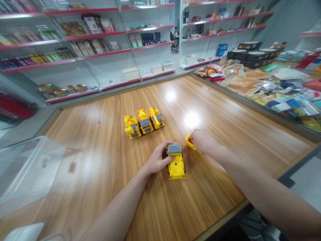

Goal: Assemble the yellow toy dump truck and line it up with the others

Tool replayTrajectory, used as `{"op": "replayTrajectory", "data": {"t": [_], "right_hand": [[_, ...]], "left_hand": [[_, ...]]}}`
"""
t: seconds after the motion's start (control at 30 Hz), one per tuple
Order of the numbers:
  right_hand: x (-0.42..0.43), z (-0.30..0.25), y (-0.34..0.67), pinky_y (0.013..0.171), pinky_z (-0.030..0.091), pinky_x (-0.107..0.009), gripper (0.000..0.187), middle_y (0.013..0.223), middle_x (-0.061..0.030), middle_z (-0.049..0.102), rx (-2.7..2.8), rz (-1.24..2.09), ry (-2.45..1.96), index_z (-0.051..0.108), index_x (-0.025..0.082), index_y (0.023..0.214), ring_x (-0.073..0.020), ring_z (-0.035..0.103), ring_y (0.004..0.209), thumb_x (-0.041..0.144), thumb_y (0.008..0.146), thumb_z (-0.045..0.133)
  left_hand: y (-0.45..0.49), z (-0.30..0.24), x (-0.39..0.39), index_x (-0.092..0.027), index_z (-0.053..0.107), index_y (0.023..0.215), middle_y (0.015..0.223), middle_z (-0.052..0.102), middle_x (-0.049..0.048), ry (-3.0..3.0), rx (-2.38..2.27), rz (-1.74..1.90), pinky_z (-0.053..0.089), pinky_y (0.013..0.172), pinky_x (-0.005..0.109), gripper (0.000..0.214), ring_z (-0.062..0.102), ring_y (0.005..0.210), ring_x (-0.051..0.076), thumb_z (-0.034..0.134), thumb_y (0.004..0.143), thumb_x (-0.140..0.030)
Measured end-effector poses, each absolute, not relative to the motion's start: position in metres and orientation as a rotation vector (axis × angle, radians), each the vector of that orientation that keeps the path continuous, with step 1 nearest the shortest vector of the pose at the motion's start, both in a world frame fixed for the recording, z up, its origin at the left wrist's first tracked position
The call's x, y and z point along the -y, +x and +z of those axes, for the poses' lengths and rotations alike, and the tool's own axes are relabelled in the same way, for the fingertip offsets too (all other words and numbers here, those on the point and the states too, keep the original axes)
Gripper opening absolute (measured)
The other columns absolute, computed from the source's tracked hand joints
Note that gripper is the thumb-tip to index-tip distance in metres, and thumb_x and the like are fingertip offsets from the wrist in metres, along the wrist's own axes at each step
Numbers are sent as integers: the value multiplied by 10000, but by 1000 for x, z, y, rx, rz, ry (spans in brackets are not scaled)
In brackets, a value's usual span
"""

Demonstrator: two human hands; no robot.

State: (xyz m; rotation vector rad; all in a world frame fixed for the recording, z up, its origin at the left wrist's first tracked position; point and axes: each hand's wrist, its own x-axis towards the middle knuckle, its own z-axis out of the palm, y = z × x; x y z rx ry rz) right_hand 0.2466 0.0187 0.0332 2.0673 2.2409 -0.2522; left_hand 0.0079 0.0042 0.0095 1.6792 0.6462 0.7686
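Observation:
My left hand [159, 158] grips a yellow toy truck [176, 167] with a grey cab front, holding it from its left side on the wooden table. The truck's flat rear deck is bare and shows a small dark hole. To its right, my right hand [204, 142] is closed on a yellow toy truck bed [192, 144], held apart from the truck; its fingertips are partly hidden. Farther off stand three yellow toy construction vehicles side by side: one at the left [132, 127], a mixer truck [145, 122] in the middle and another at the right [157, 118].
A clear plastic bin [30, 167] stands at the left of the table [112, 187]. A tiny grey piece [98, 121] lies beyond it. Packaged goods [247, 83] and black boxes [255, 55] crowd a surface at the right. Stocked shelves [100, 33] line the back.

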Motion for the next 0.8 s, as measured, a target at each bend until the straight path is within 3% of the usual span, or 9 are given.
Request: {"op": "replayTrajectory", "data": {"t": [0.2, 0.8], "right_hand": [[-17, 39, 249, 647, 406, -267, 197, 928, -125, 718, -2298, -205, 2025, 724, 193, 913, -218, 669, 796, 252, 839, 551], [-4, 41, 228, 578, 338, -253, 170, 877, -73, 725, -2463, -246, 1865, 689, 204, 843, -186, 653, 749, 143, 835, 530]], "left_hand": [[8, 9, -4, -176, 547, 1172, 1091, 633, 75, 1678, -657, 770, 482, 881, 346, 427, 610, 995, 232, 599, 749, -198], [7, 9, -5, -168, 544, 1178, 1102, 623, 77, 1695, -643, 773, 475, 897, 341, 434, 598, 1007, 231, 583, 746, -158]]}}
